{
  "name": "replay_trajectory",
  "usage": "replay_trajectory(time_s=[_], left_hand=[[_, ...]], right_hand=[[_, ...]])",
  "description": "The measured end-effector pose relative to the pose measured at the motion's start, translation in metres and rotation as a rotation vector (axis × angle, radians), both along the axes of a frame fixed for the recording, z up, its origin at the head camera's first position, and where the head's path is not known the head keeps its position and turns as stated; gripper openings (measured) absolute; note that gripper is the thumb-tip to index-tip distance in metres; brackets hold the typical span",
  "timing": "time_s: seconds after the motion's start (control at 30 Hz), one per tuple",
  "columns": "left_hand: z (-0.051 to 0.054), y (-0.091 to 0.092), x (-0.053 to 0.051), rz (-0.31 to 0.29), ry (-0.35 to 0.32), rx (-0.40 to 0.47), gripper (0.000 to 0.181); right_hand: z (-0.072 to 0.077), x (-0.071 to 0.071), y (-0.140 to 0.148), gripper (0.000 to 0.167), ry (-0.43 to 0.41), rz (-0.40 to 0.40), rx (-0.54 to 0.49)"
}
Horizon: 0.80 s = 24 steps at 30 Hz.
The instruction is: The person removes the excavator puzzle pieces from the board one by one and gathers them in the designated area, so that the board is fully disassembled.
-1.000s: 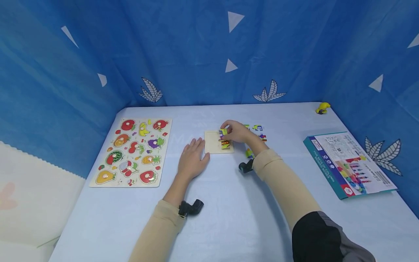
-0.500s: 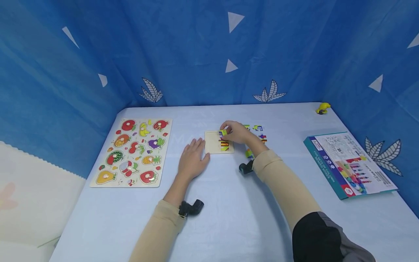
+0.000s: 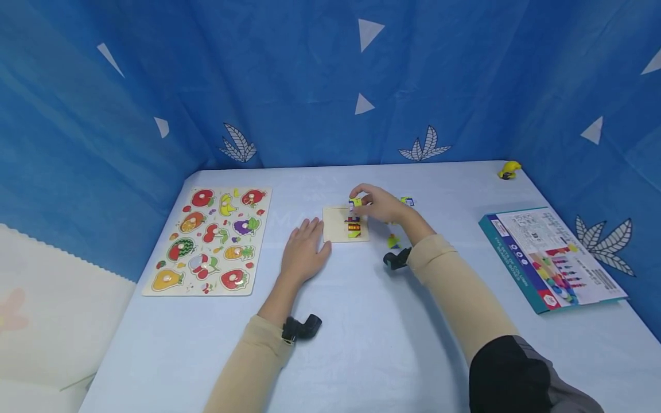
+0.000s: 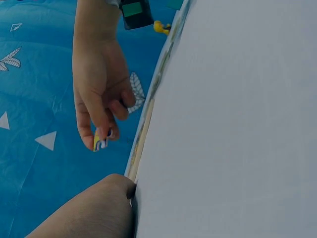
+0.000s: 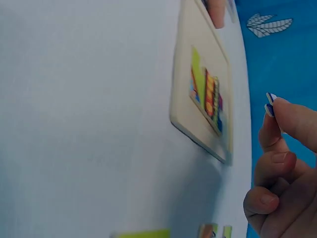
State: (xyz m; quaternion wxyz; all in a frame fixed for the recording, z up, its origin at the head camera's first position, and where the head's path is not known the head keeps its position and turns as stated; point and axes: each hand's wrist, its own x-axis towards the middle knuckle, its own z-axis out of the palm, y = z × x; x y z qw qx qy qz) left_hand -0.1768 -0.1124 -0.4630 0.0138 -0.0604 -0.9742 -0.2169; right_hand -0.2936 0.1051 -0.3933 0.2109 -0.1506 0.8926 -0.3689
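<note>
My right hand (image 3: 383, 205) pinches a small yellow, white and blue puzzle piece (image 3: 354, 202) between thumb and fingertips, raised over the far edge of a pale wooden puzzle board (image 3: 334, 226). The right wrist view shows that puzzle piece (image 5: 270, 106) nearly edge-on, apart from the board (image 5: 184, 106). Brightly coloured pieces (image 3: 354, 230) lie together on the board's right half. My left hand (image 3: 303, 252) rests on the table, fingers straight, its fingertips at the board's left edge. Loose puzzle pieces (image 3: 394, 241) lie right of the board, some hidden under my right hand.
At the left lies a wooden fruit puzzle (image 3: 206, 244). A teal-edged box (image 3: 552, 258) lies at the right, with a small yellow toy (image 3: 509, 170) behind it near the far corner. Blue cloth (image 3: 310, 86) hangs along the table's far edge.
My right hand has lifted away from the board, shifting slightly back and right with the puzzle piece. The pieces on the board show more clearly now. My left hand stays in place.
</note>
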Motion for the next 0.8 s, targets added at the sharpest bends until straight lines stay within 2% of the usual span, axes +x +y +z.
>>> replay_trajectory(time_s=[0.17,0.4,0.67,0.8], left_hand=[[0.001,0.000,0.000,0.000,-0.002,0.005,0.066],[0.000,0.000,0.001,0.007,-0.003,0.013,0.066],[0.001,0.001,0.002,0.007,0.012,0.021,0.066],[0.001,0.001,0.002,0.008,0.002,0.017,0.065]], right_hand=[[0.010,0.002,0.015,0.032,0.031,-0.014,-0.018],[0.018,0.002,0.051,0.033,0.052,-0.083,0.014],[0.015,0.001,0.107,0.036,0.055,-0.165,0.063],[0.009,0.000,0.127,0.035,0.087,-0.216,0.159]])
